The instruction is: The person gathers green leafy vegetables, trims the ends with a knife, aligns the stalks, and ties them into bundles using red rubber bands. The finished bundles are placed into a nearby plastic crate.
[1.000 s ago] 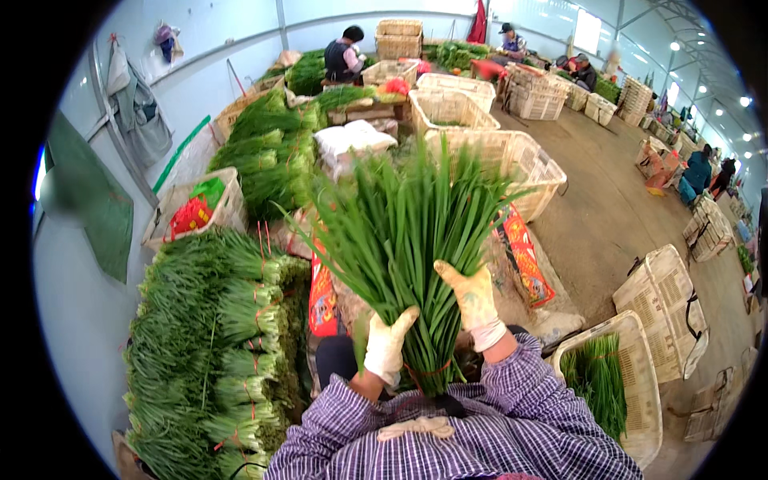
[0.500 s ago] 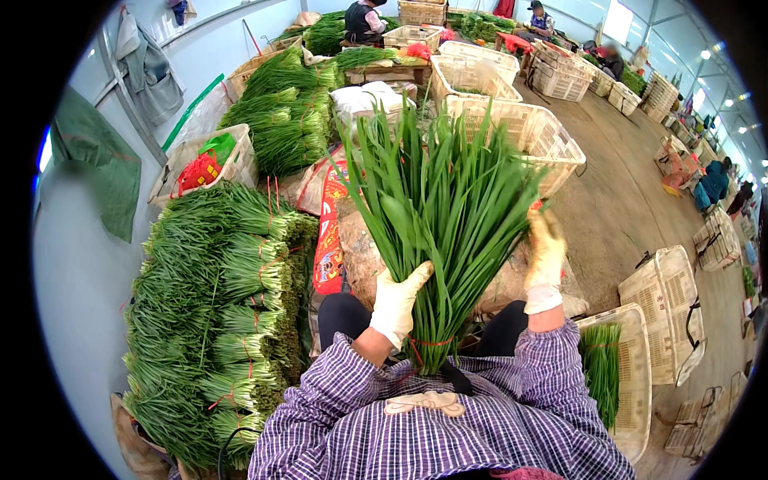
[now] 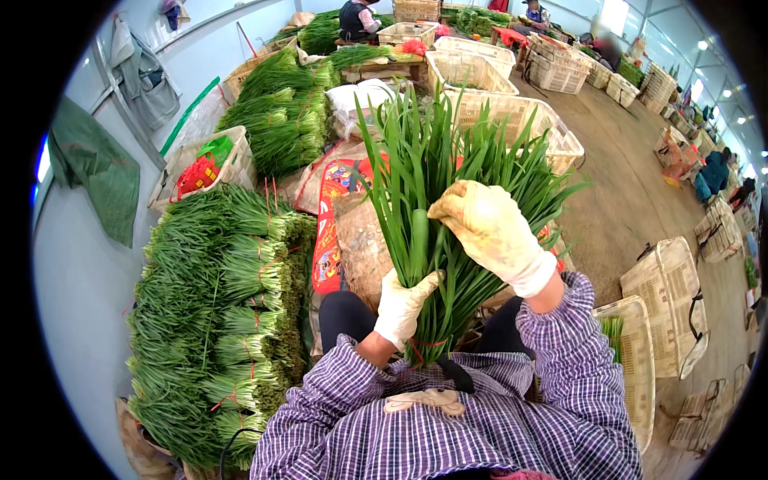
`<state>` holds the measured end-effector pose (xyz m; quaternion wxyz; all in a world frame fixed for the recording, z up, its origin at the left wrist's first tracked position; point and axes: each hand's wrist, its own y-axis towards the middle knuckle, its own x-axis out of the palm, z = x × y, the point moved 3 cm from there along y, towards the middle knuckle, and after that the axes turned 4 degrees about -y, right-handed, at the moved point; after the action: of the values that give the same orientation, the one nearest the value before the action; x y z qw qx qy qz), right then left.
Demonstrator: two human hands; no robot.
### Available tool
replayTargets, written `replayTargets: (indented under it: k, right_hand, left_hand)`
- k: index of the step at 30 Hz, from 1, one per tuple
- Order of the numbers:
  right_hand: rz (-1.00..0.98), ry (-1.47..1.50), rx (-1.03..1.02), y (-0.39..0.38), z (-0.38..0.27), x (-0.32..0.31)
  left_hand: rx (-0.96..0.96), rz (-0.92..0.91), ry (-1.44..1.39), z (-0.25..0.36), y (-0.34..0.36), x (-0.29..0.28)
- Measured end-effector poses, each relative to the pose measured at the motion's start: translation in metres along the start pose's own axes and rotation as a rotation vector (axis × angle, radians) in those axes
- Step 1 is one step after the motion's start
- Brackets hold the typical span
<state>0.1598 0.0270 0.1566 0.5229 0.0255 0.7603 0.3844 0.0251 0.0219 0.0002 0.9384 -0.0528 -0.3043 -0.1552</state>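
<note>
A large bunch of long flat green leaves (image 3: 396,184) fans upward in front of my body, bound near its base by a red band (image 3: 428,343). My left hand (image 3: 404,306), in a cream glove, is wrapped round the bunch just above the band. My right hand (image 3: 480,228), in a stained cream glove, is raised into the middle of the fan with its fingers bent closed on some leaves; its fingertips are partly hidden among them. Behind the bunch lie red printed sacks (image 3: 329,240). To my left are stacked banded bundles of greens (image 3: 210,320).
A crate with coloured bags (image 3: 168,180), more bundles (image 3: 272,128) and a white sack (image 3: 348,100) stand beyond. Plastic crates (image 3: 644,372) line my right, beside the concrete floor (image 3: 608,184). Co-workers (image 3: 358,24) work at the back and far right (image 3: 712,174).
My right hand moved out to the right edge of the bunch, then swung inward over its middle and closed among the leaves. The fan now leans more to the right.
</note>
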Motion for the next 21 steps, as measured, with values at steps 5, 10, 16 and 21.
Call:
replayTargets:
  k: [5, 10, 16, 21]
  right_hand:
    - [0.280, 0.448, 0.211, 0.003, 0.005, -0.006]
    - [0.088, -0.016, -0.095, -0.008, -0.004, -0.032]
    - [-0.054, -0.093, -0.035, -0.015, -0.005, -0.022]
    - [-0.133, -0.085, -0.049, -0.025, -0.025, -0.023]
  left_hand:
    - [-0.008, 0.021, 0.043, 0.002, -0.005, -0.004]
    - [-0.019, -0.001, 0.050, 0.003, -0.004, 0.003]
    - [-0.026, 0.009, 0.023, 0.003, -0.006, 0.002]
    - [-0.028, -0.008, 0.013, 0.001, -0.003, 0.003]
